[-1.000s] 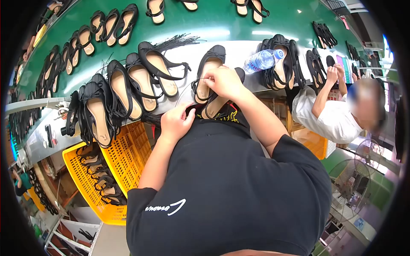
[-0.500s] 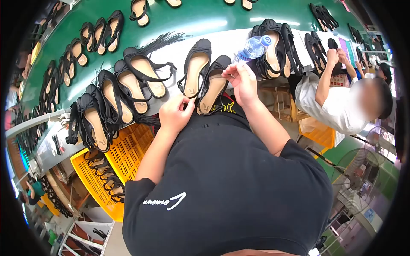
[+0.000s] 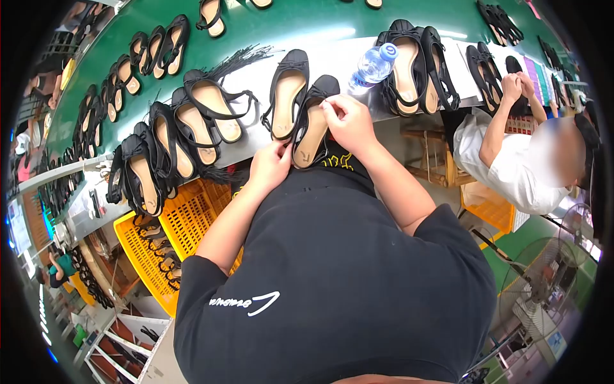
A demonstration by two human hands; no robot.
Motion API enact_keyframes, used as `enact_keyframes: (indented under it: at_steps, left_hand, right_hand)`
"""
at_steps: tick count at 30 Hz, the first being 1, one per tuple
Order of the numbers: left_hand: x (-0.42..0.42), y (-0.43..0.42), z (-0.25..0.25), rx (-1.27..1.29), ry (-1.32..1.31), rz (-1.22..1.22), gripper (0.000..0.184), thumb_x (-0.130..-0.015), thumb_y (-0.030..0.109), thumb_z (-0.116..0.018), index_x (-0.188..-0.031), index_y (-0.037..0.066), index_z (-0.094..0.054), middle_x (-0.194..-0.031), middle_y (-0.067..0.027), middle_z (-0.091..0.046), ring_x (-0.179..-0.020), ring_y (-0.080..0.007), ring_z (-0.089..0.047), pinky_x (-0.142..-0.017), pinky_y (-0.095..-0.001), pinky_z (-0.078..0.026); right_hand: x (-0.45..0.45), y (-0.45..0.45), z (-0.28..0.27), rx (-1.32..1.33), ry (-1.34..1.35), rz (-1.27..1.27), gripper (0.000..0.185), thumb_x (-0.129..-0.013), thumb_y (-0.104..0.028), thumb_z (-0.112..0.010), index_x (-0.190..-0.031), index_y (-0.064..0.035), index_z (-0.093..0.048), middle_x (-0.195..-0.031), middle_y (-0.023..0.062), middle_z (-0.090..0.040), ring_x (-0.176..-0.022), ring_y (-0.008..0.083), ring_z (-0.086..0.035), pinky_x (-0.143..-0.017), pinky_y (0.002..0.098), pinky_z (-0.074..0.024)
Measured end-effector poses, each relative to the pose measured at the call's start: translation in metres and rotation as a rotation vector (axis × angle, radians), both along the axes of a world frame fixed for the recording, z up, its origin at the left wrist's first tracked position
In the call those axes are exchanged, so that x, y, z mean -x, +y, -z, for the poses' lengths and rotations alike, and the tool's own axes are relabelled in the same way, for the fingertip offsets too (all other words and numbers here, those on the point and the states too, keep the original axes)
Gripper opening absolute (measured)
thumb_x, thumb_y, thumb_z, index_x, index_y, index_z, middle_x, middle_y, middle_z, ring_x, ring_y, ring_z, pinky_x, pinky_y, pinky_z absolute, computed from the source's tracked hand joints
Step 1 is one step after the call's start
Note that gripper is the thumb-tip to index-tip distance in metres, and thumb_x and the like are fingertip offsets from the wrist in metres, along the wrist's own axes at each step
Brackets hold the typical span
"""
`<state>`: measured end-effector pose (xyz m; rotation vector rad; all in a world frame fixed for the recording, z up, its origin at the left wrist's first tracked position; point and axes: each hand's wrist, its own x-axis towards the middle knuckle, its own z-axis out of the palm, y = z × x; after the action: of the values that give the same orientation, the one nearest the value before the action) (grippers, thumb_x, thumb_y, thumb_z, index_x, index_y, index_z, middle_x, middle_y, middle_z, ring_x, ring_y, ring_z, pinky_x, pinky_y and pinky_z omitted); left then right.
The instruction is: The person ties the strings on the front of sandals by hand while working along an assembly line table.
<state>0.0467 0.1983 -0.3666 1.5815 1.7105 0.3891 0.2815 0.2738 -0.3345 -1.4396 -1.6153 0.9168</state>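
Observation:
Two black slingback shoes with bows and beige insoles lie in front of me at the table's edge, toes pointing away. My left hand (image 3: 270, 165) is closed in a pinch at the heel of the nearer shoe (image 3: 311, 136), by its strap. On that shoe's other side, my right hand (image 3: 349, 123) has thumb and forefinger pressed together at the edge of the opening, just below the bow. What lies between these fingertips is too small to make out. The other shoe (image 3: 285, 96) rests to the left, untouched by my right hand.
Several black slingbacks (image 3: 171, 142) stand along the left edge, beside a bundle of black cords (image 3: 240, 61). A water bottle (image 3: 374, 66) and more shoes (image 3: 406, 70) are at right. Yellow crates (image 3: 137, 256) stand below left. A co-worker (image 3: 499, 153) sits at right.
My right hand has come down and left onto the nearer shoe, its fingers closing from a loose, raised pose. My left hand has shifted slightly right, staying at the heel.

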Motion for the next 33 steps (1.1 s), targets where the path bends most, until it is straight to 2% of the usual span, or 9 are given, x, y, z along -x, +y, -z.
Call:
enact_keyframes:
  at_steps: [4, 9, 13, 17, 19, 21, 23, 27, 33]
  left_hand:
    - [-0.023, 0.012, -0.023, 0.166, 0.042, 0.015, 0.033, -0.104, 0.043, -0.073, -0.118, 0.014, -0.081, -0.083, -0.0116, -0.078, -0.077, -0.0308, -0.077, -0.072, -0.0424, -0.059]
    - [-0.039, 0.002, -0.013, -0.033, -0.008, -0.104, 0.042, -0.102, 0.046, -0.076, -0.131, 0.015, -0.081, -0.083, -0.0153, -0.079, -0.075, -0.0303, -0.078, -0.070, -0.0402, -0.058]
    - [-0.050, 0.000, -0.002, -0.219, 0.138, -0.076, 0.040, -0.103, 0.045, -0.076, -0.125, 0.012, -0.083, -0.091, -0.0170, -0.080, -0.082, -0.0341, -0.079, -0.071, -0.0415, -0.058]
    - [-0.055, 0.004, 0.016, -0.156, -0.097, -0.277, 0.036, -0.101, 0.040, -0.079, -0.115, 0.007, -0.084, -0.083, -0.0165, -0.078, -0.071, -0.0297, -0.075, -0.068, -0.0399, -0.056]
    - [-0.057, -0.004, 0.022, -0.260, -0.106, -0.323, 0.034, -0.100, 0.037, -0.081, -0.111, 0.006, -0.083, -0.075, -0.0140, -0.073, -0.064, -0.0260, -0.068, -0.065, -0.0385, -0.054]
    - [-0.057, -0.013, 0.021, -0.324, -0.144, -0.362, 0.027, -0.100, 0.032, -0.081, -0.106, 0.005, -0.082, -0.070, -0.0111, -0.069, -0.061, -0.0234, -0.064, -0.063, -0.0380, -0.052]
    - [-0.052, -0.033, 0.012, -0.314, -0.194, -0.333, 0.022, -0.099, 0.025, -0.079, -0.103, 0.004, -0.079, -0.069, -0.0083, -0.067, -0.060, -0.0212, -0.063, -0.063, -0.0374, -0.052]
    - [-0.027, -0.050, 0.006, -0.413, -0.164, -0.298, 0.016, -0.098, 0.019, -0.076, -0.097, 0.004, -0.073, -0.079, -0.0089, -0.066, -0.067, -0.0206, -0.061, -0.065, -0.0355, -0.050]
    - [0.005, -0.071, -0.008, -0.378, -0.266, -0.304, 0.015, -0.098, 0.015, -0.075, -0.096, 0.002, -0.070, -0.082, -0.0074, -0.067, -0.065, -0.0158, -0.056, -0.063, -0.0323, -0.047]
  right_hand:
    - [0.006, -0.004, -0.004, 0.136, -0.125, -0.045, 0.020, -0.103, -0.021, -0.071, -0.102, -0.0008, -0.075, -0.083, 0.0121, -0.075, -0.073, 0.0173, -0.070, -0.071, 0.0348, -0.0550]
    - [0.009, -0.012, 0.024, 0.146, -0.089, -0.008, 0.021, -0.102, -0.021, -0.071, -0.101, -0.0005, -0.075, -0.079, 0.0118, -0.074, -0.070, 0.0166, -0.070, -0.068, 0.0351, -0.0541]
    - [0.007, -0.018, 0.039, 0.132, -0.056, -0.006, 0.021, -0.103, -0.019, -0.070, -0.096, -0.0001, -0.075, -0.074, 0.0090, -0.072, -0.069, 0.0128, -0.068, -0.066, 0.0331, -0.0531]
    - [0.005, -0.019, 0.045, 0.058, -0.093, -0.051, 0.021, -0.103, -0.018, -0.069, -0.094, 0.0005, -0.074, -0.074, 0.0069, -0.072, -0.071, 0.0098, -0.068, -0.066, 0.0310, -0.0532]
    - [0.003, -0.017, 0.048, 0.093, 0.006, -0.017, 0.021, -0.101, -0.020, -0.069, -0.093, -0.0005, -0.074, -0.077, 0.0144, -0.073, -0.071, 0.0213, -0.072, -0.069, 0.0370, -0.0543]
    - [0.001, -0.008, 0.054, 0.030, 0.179, 0.011, 0.022, -0.104, -0.018, -0.067, -0.093, 0.0002, -0.076, -0.076, 0.0037, -0.072, -0.071, 0.0098, -0.064, -0.066, 0.0325, -0.0509]
    - [-0.001, -0.003, 0.048, 0.081, 0.389, 0.101, 0.024, -0.105, -0.019, -0.067, -0.092, -0.0020, -0.077, -0.080, 0.0011, -0.074, -0.073, 0.0073, -0.062, -0.067, 0.0293, -0.0483]
    - [-0.003, 0.005, 0.019, 0.157, 0.645, 0.092, 0.020, -0.110, -0.019, -0.062, -0.099, -0.0096, -0.076, -0.097, -0.0006, -0.075, -0.090, 0.0102, -0.065, -0.080, 0.0251, -0.0466]
    - [0.001, 0.025, 0.004, 0.144, 0.927, 0.053, 0.021, -0.114, -0.020, -0.055, -0.102, -0.0036, -0.062, -0.087, 0.0026, -0.058, -0.082, 0.0174, -0.060, -0.085, 0.0382, -0.0548]
